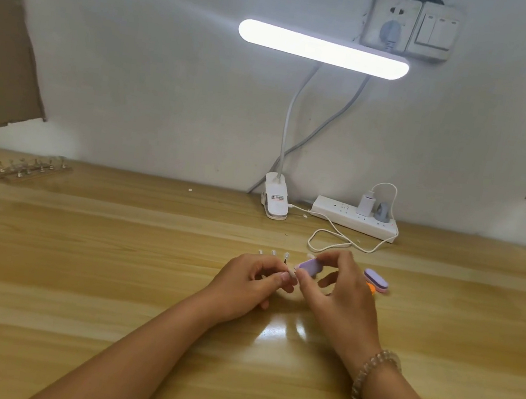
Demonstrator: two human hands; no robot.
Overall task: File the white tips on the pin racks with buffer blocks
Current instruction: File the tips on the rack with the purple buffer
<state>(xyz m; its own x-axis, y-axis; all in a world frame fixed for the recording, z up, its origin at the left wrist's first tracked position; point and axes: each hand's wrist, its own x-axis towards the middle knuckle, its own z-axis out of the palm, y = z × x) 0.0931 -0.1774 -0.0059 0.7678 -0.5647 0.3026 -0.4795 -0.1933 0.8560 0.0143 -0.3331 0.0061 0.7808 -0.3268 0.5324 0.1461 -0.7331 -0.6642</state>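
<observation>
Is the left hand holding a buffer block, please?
No, the right hand pinches the purple buffer block; the left hand holds the pin rack.

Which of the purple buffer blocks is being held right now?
The buffer block pinched in the right hand, beside the left hand. The other purple block lies untouched on the desk, farther right.

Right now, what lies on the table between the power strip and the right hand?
In the head view, a loop of white cable lies there on the wooden table; the right hand pinches a purple buffer block.
</observation>
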